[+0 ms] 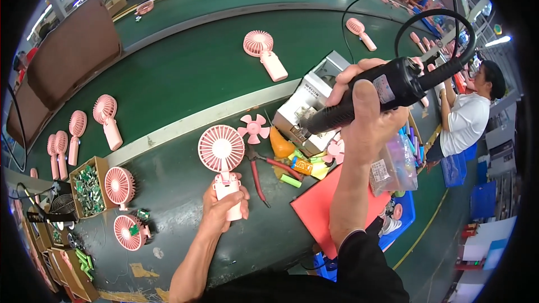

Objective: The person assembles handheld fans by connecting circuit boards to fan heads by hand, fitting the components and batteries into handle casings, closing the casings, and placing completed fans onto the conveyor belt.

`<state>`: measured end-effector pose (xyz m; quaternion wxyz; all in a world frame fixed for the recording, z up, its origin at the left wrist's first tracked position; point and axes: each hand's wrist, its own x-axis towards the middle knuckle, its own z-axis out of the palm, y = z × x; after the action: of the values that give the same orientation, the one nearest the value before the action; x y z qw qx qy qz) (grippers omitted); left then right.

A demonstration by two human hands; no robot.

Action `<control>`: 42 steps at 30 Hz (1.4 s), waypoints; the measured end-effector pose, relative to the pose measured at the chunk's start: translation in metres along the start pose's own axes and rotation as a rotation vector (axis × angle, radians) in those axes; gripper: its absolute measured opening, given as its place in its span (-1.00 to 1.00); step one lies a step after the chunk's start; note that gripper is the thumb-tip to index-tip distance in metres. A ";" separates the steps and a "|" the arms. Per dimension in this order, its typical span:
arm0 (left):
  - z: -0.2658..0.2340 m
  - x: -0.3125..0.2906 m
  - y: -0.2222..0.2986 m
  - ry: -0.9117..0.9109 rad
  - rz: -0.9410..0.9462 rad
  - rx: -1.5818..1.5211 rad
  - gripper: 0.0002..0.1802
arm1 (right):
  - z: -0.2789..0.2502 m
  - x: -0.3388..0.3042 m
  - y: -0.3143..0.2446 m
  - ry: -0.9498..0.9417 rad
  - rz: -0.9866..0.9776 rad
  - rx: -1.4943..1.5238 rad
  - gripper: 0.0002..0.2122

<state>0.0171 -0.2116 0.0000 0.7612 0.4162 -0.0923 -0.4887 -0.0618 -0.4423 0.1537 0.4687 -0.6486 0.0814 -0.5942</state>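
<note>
My left hand (213, 214) is wrapped around the handle of a pink handheld fan (221, 150), its round grille standing up toward the far side. In my right hand (362, 116) is a black electric screwdriver (393, 85), with a thick looped cable at its back end. The screwdriver's tip points down and left at a grey metal box (307, 104), probably a screw feeder; whether they touch I cannot tell. Between the hands lie red-handled pliers (260, 182), a loose pink fan blade (254, 129), an orange-yellow piece (281, 143) and a green cylindrical battery (290, 180).
Several pink fans, one here (269, 59), lie on the green conveyor belt (191, 56). Two fan heads (119, 185) sit left, beside a carton of green circuit boards (90, 189). At right are a red sheet (317, 207), a plastic bag (393, 165) and a person in white (466, 113).
</note>
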 end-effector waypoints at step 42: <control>-0.005 0.002 0.002 0.031 -0.099 -0.056 -0.57 | 0.065 -0.069 0.019 -0.318 0.269 0.412 -0.50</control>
<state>0.0223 -0.2103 -0.0023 0.7487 0.4063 -0.0459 -0.5218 -0.0173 -0.3738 0.1019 0.6719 -0.6083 -0.0302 -0.4216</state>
